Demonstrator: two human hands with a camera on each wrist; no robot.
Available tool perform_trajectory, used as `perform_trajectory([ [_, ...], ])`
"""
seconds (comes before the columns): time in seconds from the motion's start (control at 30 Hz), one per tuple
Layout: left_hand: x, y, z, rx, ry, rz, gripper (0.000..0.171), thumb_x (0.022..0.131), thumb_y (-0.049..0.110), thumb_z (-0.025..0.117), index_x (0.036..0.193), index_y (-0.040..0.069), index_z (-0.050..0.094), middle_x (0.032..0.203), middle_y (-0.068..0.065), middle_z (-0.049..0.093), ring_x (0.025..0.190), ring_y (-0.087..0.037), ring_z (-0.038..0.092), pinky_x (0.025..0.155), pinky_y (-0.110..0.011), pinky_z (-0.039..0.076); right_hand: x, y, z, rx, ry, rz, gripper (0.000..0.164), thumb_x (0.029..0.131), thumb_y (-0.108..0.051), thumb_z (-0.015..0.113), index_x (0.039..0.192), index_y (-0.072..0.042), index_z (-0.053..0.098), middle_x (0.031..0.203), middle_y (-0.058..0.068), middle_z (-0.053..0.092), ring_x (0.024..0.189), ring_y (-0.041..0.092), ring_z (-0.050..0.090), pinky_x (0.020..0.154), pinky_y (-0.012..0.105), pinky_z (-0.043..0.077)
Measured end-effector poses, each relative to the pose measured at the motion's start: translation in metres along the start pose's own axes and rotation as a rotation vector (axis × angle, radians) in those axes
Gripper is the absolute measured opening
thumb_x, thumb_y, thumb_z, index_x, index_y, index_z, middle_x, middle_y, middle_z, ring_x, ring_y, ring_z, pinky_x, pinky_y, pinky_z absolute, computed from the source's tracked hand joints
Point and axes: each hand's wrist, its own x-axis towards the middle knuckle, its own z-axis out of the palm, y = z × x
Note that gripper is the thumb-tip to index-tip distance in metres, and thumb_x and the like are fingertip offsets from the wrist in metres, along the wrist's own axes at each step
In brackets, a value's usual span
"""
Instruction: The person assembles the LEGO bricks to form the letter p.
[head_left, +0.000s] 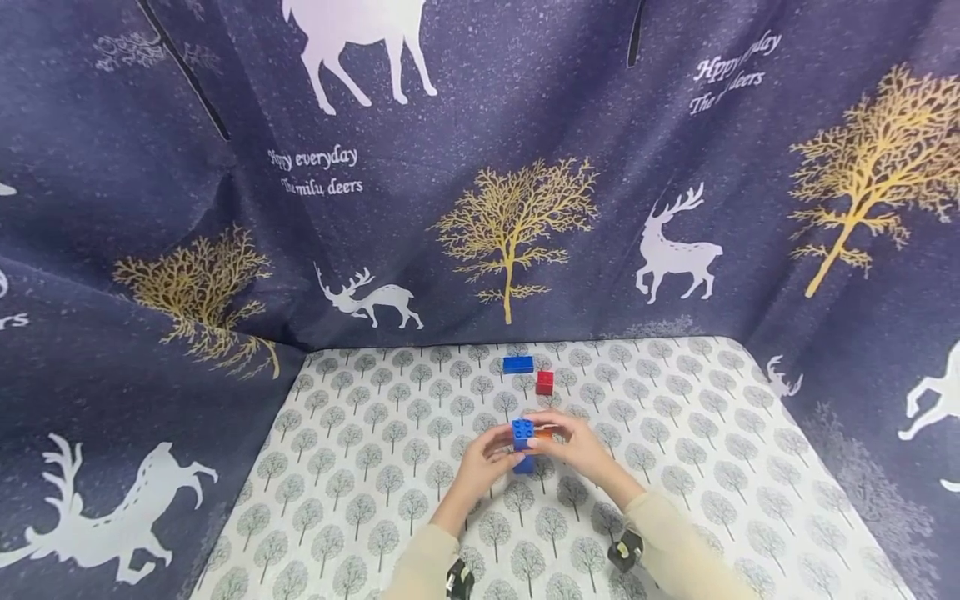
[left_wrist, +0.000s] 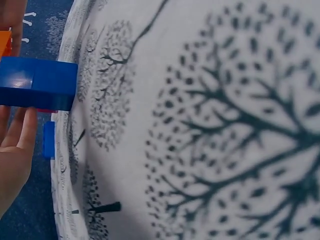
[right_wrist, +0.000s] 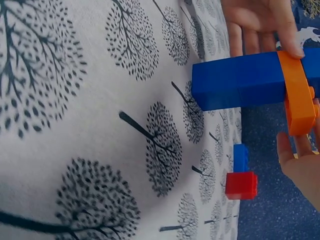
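In the head view, a stack of blue toy building blocks point(head_left: 522, 429) stands upright between both hands, studs on top. An orange block point(right_wrist: 298, 92) is fitted across it near the upper part and juts out to the right. My left hand point(head_left: 482, 463) grips the stack from the left, its thumb in front and fingers behind. From the right, my right hand point(head_left: 573, 446) holds the orange block, with its thumb close to the upper blue block. The lower blue part point(right_wrist: 240, 82) extends down below the fingers. Whether its base touches the table cannot be told.
A red block point(head_left: 545, 382) and a long blue block point(head_left: 518, 365) lie on the tree-patterned tablecloth point(head_left: 390, 483), beyond the hands. Dark blue deer-print cloth point(head_left: 465, 125) hangs behind the table and at both sides.
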Motion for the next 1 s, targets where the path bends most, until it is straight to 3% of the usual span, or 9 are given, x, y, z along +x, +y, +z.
perform_trajectory([
  [0.17, 0.0, 0.002, 0.0, 0.009, -0.003, 0.013, 0.051, 0.086, 0.015, 0.073, 0.131, 0.005, 0.054, 0.124, -0.014, 0.061, 0.115, -0.026, 0.059, 0.1, -0.035, 0.049, -0.002, 0.0, 0.003, 0.022, -0.007, -0.057, 0.039, 0.086, 0.001, 0.069, 0.123, 0.006, 0.059, 0.128, 0.025, 0.056, 0.113, 0.028, 0.057, 0.097, 0.058, 0.045],
  [0.23, -0.001, 0.003, 0.001, 0.014, 0.003, 0.024, 0.047, 0.086, 0.013, 0.072, 0.129, 0.004, 0.055, 0.122, -0.014, 0.062, 0.113, -0.026, 0.06, 0.097, -0.034, 0.051, -0.002, 0.0, 0.003, 0.012, -0.017, -0.057, 0.04, 0.087, -0.001, 0.068, 0.124, 0.007, 0.058, 0.129, 0.027, 0.054, 0.113, 0.029, 0.057, 0.097, 0.054, 0.046],
  [0.4, -0.007, 0.023, 0.002, 0.016, 0.0, 0.054, 0.042, 0.086, 0.009, 0.071, 0.125, -0.001, 0.057, 0.118, -0.018, 0.064, 0.11, -0.031, 0.061, 0.091, -0.028, 0.054, -0.001, -0.002, -0.004, 0.049, -0.058, 0.044, 0.039, 0.095, -0.012, 0.06, 0.132, 0.0, 0.055, 0.137, 0.021, 0.051, 0.117, 0.028, 0.056, 0.099, 0.043, 0.049],
  [0.53, -0.007, 0.032, 0.002, 0.028, -0.003, 0.017, 0.043, 0.085, 0.009, 0.072, 0.124, -0.001, 0.058, 0.118, -0.018, 0.064, 0.11, -0.035, 0.06, 0.09, -0.024, 0.053, 0.007, 0.001, -0.019, 0.015, -0.011, 0.122, 0.039, 0.1, -0.025, 0.053, 0.135, -0.008, 0.053, 0.137, 0.013, 0.054, 0.121, 0.03, 0.054, 0.102, 0.049, 0.044],
  [0.67, -0.003, 0.022, 0.003, 0.023, 0.012, 0.009, 0.042, 0.084, 0.009, 0.073, 0.123, 0.003, 0.06, 0.117, -0.016, 0.065, 0.11, -0.034, 0.06, 0.089, -0.024, 0.053, 0.022, 0.008, -0.035, -0.047, 0.084, 0.152, 0.041, 0.099, -0.029, 0.054, 0.134, -0.008, 0.054, 0.135, 0.012, 0.056, 0.121, 0.031, 0.053, 0.103, 0.052, 0.043],
  [0.83, 0.003, 0.003, 0.001, 0.021, 0.014, 0.0, 0.041, 0.084, 0.013, 0.074, 0.122, 0.008, 0.061, 0.115, -0.012, 0.065, 0.109, -0.031, 0.061, 0.089, -0.023, 0.053, 0.044, 0.023, -0.05, -0.028, 0.197, 0.13, 0.04, 0.096, -0.012, 0.059, 0.133, 0.002, 0.051, 0.135, 0.023, 0.052, 0.12, 0.038, 0.052, 0.1, 0.044, 0.047],
  [1.0, 0.004, 0.0, -0.001, 0.025, -0.013, 0.026, 0.041, 0.085, 0.015, 0.073, 0.122, 0.006, 0.061, 0.115, -0.013, 0.065, 0.109, -0.03, 0.061, 0.089, -0.026, 0.054, 0.057, 0.034, -0.055, -0.034, 0.221, 0.214, 0.048, 0.094, -0.012, 0.061, 0.139, -0.003, 0.046, 0.144, 0.018, 0.045, 0.128, 0.037, 0.046, 0.102, 0.046, 0.045],
])
